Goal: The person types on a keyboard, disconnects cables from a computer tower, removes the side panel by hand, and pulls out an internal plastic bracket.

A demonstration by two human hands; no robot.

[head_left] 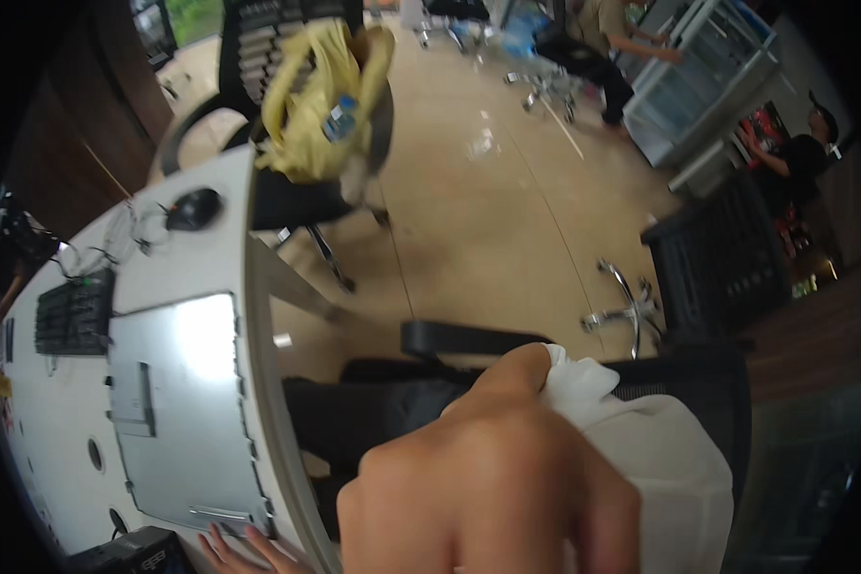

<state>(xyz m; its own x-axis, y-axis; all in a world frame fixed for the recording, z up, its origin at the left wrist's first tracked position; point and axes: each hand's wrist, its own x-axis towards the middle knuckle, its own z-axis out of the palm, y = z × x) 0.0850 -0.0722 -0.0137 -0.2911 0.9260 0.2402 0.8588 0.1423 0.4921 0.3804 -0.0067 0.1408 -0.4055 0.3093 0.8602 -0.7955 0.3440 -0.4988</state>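
Observation:
My right hand is raised close to the camera at the lower middle, its wrist running up into a white sleeve. Its fingers are curled with the knuckles showing, and whatever lies within them is hidden. At the lower left, my left hand has its fingers spread at the near edge of a flat grey metal panel. Small tabs line the panel's edges, and a narrow raised plate sits on its face. The panel lies on a white table, beside the table's right edge.
Past the panel are a black keyboard, a black mouse and loose cables. A black device stands near my left hand. An office chair carries a yellow bag and a bottle. Another black chair, two people and a glass cabinet stand rightward.

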